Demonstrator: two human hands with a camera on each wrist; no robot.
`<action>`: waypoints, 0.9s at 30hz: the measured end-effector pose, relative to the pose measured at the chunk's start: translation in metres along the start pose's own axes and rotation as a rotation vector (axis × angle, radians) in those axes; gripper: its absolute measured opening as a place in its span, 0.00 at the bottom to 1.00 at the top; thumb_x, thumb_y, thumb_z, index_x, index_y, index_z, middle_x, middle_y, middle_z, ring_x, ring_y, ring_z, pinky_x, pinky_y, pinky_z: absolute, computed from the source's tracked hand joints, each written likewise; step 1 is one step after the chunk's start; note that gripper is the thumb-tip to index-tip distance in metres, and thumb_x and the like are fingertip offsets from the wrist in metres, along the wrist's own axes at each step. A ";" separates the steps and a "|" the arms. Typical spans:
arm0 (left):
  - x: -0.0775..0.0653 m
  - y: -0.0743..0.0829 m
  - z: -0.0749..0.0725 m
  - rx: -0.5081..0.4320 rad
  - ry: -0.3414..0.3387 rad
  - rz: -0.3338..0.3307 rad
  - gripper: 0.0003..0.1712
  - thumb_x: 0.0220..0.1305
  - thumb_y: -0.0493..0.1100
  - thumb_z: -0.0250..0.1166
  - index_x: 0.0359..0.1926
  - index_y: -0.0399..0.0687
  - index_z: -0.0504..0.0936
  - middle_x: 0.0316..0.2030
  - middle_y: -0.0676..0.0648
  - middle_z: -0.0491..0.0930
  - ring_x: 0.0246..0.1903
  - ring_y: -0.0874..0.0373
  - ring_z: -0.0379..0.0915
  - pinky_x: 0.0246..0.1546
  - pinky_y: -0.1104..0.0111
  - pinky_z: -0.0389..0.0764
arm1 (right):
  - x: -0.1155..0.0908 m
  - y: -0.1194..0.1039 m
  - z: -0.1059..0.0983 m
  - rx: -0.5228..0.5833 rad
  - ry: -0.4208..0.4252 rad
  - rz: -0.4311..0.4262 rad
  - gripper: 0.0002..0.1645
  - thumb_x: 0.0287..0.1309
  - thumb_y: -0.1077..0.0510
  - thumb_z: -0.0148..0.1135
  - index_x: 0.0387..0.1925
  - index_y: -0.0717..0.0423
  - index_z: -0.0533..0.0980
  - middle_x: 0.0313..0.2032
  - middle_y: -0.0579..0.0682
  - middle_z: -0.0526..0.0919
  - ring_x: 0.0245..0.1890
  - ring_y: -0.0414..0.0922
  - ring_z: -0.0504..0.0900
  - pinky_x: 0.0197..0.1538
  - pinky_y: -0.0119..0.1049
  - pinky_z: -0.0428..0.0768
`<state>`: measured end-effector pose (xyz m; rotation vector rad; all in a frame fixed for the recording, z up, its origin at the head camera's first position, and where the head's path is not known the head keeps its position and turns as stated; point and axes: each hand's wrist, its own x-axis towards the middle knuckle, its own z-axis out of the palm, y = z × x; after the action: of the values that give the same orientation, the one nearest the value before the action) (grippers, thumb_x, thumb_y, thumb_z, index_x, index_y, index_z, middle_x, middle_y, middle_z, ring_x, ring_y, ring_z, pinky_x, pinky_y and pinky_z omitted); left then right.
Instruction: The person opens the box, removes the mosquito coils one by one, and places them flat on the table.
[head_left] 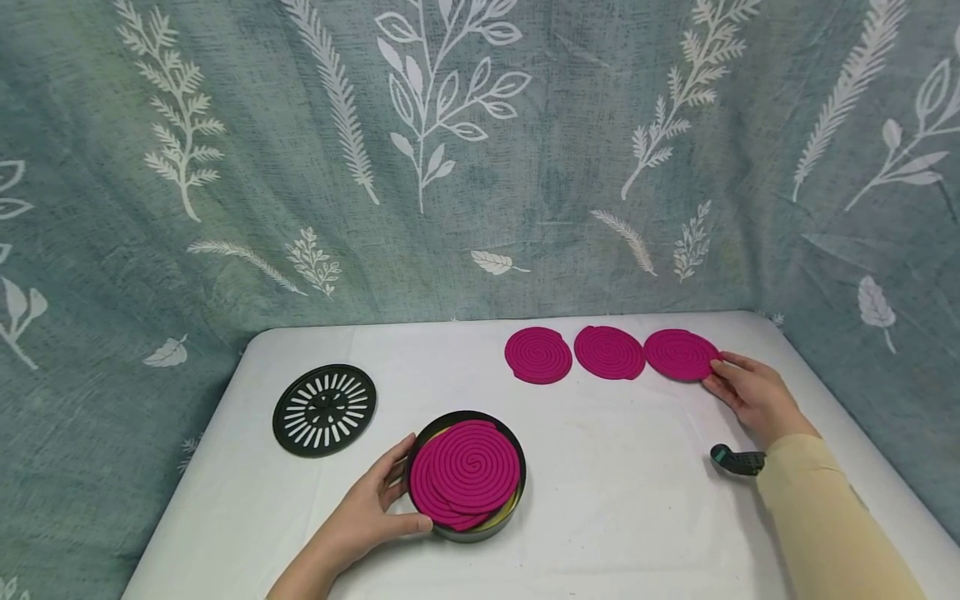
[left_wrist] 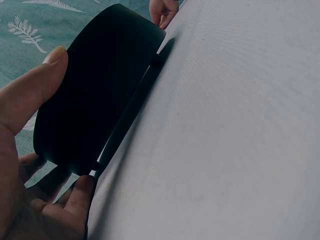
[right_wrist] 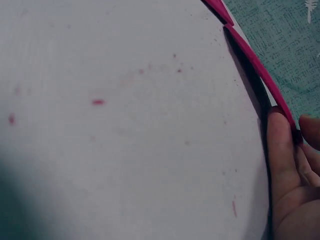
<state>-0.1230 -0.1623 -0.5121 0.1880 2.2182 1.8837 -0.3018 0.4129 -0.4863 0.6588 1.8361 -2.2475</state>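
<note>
A round black tin stands at the front middle of the table in the head view, with several magenta mosquito coils stacked in it. My left hand grips its left side, thumb at the near rim and fingers round the far side. The left wrist view shows the tin's dark side wall between thumb and fingers. At the back right, my right hand pinches the right edge of one magenta mosquito coil. In the right wrist view that coil tilts up at the pinched edge, thumb and fingers on either side.
Two more magenta coils lie in a row to the left of the pinched one, along the back edge. A black slotted lid lies at the left on the white table. A patterned green cloth hangs behind.
</note>
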 end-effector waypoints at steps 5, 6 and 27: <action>0.000 0.000 0.000 0.018 0.006 -0.001 0.66 0.37 0.44 0.85 0.76 0.59 0.57 0.73 0.49 0.57 0.71 0.52 0.56 0.66 0.74 0.66 | -0.006 -0.005 -0.007 -0.038 -0.103 -0.007 0.49 0.69 0.58 0.59 0.78 0.58 0.41 0.46 0.44 0.76 0.46 0.38 0.81 0.58 0.36 0.81; 0.000 0.000 0.000 0.023 0.005 -0.002 0.66 0.37 0.45 0.85 0.76 0.59 0.57 0.73 0.49 0.57 0.71 0.53 0.56 0.66 0.74 0.66 | -0.007 -0.006 -0.008 -0.047 -0.111 -0.006 0.49 0.69 0.58 0.59 0.78 0.58 0.40 0.46 0.43 0.77 0.46 0.38 0.82 0.59 0.36 0.80; -0.001 0.000 0.000 -0.026 -0.006 -0.002 0.64 0.39 0.41 0.84 0.75 0.60 0.57 0.73 0.48 0.57 0.71 0.53 0.55 0.66 0.74 0.65 | -0.015 -0.009 -0.019 -0.053 -0.047 -0.008 0.51 0.68 0.57 0.60 0.78 0.55 0.39 0.38 0.42 0.83 0.45 0.41 0.84 0.56 0.39 0.82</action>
<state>-0.1222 -0.1627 -0.5116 0.1873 2.1883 1.9075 -0.2877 0.4312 -0.4751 0.5851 1.8723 -2.1913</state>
